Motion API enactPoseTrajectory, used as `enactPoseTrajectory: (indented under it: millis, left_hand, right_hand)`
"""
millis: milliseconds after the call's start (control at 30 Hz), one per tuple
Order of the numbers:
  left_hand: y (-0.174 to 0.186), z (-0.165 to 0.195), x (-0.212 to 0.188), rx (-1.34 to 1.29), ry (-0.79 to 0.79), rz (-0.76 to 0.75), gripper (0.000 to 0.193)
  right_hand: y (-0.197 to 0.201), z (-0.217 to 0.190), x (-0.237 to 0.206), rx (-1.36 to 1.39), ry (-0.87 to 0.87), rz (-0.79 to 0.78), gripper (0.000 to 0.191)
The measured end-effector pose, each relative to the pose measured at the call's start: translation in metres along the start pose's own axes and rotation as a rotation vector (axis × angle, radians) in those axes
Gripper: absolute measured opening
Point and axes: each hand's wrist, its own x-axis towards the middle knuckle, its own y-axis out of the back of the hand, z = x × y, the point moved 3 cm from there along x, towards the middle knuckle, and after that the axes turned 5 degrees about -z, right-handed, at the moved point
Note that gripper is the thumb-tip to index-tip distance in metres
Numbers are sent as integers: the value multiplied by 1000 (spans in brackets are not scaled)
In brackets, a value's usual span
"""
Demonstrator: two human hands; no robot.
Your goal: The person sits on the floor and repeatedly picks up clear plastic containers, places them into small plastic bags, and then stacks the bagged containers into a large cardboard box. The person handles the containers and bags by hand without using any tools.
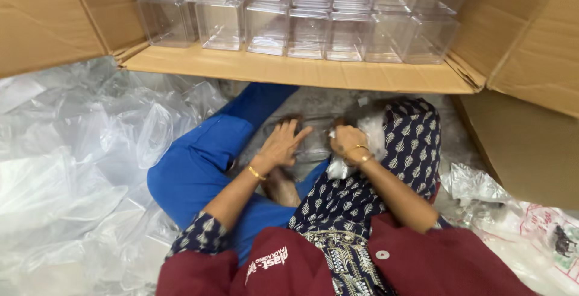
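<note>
Wiping a clear box on the lap

I am pressing my open left hand (282,145) flat on the box (313,142) while my right hand (347,141), gripping a cloth (338,166), should be rubbing gently.

A large cardboard box (301,70) lies open at the far side, packed with rows of clear plastic boxes (307,27). Crumpled clear plastic bags (72,169) heap up on the left. More crumpled bags (482,190) lie near right, beside a cardboard flap (525,142).
</note>
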Motion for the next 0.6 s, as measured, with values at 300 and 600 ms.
enactPoseTrajectory:
  millis: [300,600]
  left_hand:
    - [4,-20,0,-55,-109,71,104]
    - [158,-7,19,-157,-190,673,54]
  right_hand:
    - [11,-12,-22,-61,49,65,32]
    - [156,33,-65,-78,158,407,43]
